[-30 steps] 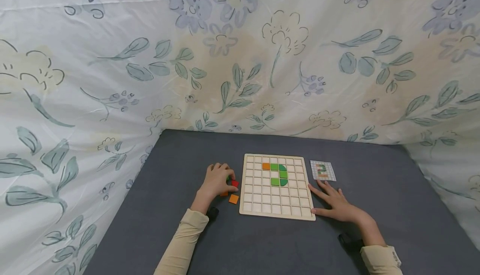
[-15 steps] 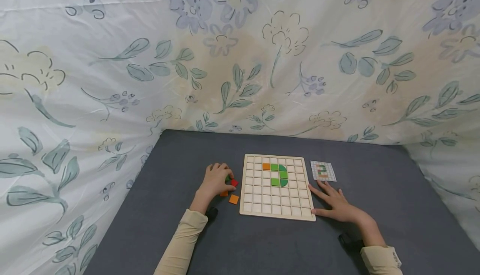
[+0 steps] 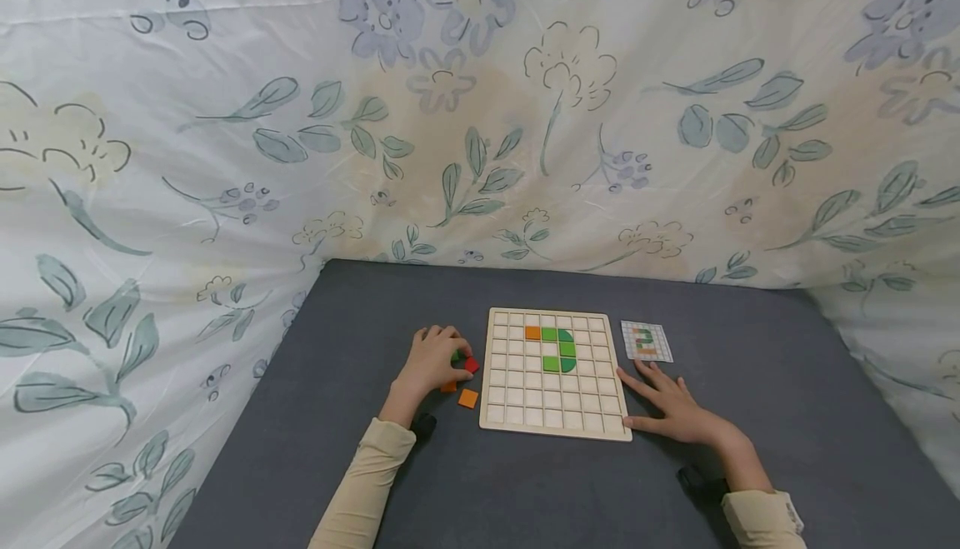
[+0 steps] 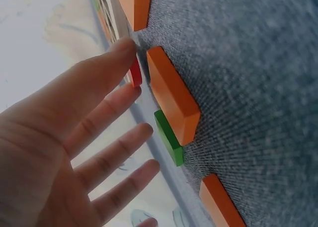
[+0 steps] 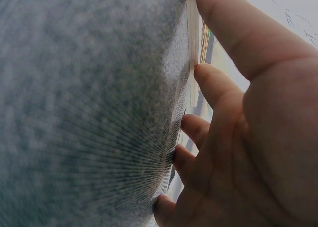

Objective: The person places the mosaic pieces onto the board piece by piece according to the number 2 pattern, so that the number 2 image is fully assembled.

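Note:
At the left of the board, my left hand [image 3: 431,359] pinches a small red tile [image 3: 471,365] between thumb and index finger. In the left wrist view the red tile [image 4: 135,73] shows between these two fingertips, its far side hidden. Close to this hand lie a green tile [image 4: 169,138] and several orange tiles, one orange tile [image 4: 173,95] just beside the thumb. My right hand [image 3: 671,406] has its fingers spread, with thumb and index finger touching the right edge of the wooden grid board [image 3: 517,416]. Green tiles [image 3: 567,349] and one orange tile [image 3: 532,333] sit in the board's cells.
A small pattern card [image 3: 647,341] with a coloured grid figure lies right of the board, just beyond the right fingertips. Another orange tile [image 3: 468,399] lies near the board's left edge. The dark grey table [image 3: 555,499] ends at a flowered curtain [image 3: 480,116] behind and at the sides.
My left hand and the red tile shift slightly left, then slightly back to the right. My right hand, the board and the tiles in it stay where they were.

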The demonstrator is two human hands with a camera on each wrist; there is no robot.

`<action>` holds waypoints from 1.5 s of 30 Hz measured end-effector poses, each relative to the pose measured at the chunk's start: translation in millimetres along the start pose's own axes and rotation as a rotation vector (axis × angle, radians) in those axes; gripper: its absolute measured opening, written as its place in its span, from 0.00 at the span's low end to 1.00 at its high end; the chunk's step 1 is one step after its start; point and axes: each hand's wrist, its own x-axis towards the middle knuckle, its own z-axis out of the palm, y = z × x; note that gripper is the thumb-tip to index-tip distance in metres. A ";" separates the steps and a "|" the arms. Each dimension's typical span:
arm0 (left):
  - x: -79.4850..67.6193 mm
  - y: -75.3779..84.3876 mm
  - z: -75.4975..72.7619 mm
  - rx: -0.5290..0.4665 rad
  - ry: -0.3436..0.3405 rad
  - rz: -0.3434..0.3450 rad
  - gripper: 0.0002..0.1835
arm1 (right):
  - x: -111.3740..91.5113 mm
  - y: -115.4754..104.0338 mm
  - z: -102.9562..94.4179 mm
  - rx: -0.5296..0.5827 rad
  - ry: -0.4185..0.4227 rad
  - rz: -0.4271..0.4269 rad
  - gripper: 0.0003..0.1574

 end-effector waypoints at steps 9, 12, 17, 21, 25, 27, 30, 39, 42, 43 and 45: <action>0.6 2.7 -1.9 0.001 0.015 0.024 0.17 | -0.7 -1.5 0.0 0.006 0.001 -0.002 0.49; 0.4 5.3 -2.6 -0.001 0.021 0.045 0.17 | -0.6 -1.6 0.0 0.003 0.002 -0.004 0.48; 1.9 9.9 -1.4 0.000 0.020 0.083 0.18 | -0.4 -1.7 0.0 0.010 0.004 -0.003 0.48; 4.2 12.3 1.9 -0.002 0.006 0.098 0.18 | -0.9 -0.1 1.3 0.033 0.022 -0.036 0.48; 5.9 15.2 3.4 -0.012 -0.001 0.110 0.18 | -0.6 4.1 3.5 0.031 0.022 -0.039 0.47; 6.6 16.9 3.7 -0.012 0.000 0.117 0.18 | -0.1 4.8 3.7 0.029 0.023 -0.032 0.48; 7.3 19.8 3.8 -0.015 -0.007 0.127 0.18 | -0.3 2.5 3.3 0.032 0.031 -0.027 0.48; 10.2 24.7 4.0 -0.028 -0.027 0.151 0.18 | -0.9 -0.6 0.9 0.015 0.005 -0.005 0.48; 13.3 25.7 3.9 -0.035 -0.038 0.156 0.17 | -0.6 -0.8 0.1 0.008 -0.010 0.007 0.49; 14.4 26.3 3.7 -0.035 -0.043 0.158 0.17 | -0.5 -0.9 -0.1 0.007 -0.010 0.007 0.49; 16.7 27.7 3.4 -0.034 -0.048 0.163 0.17 | -0.3 -1.2 -0.2 0.007 -0.010 0.005 0.49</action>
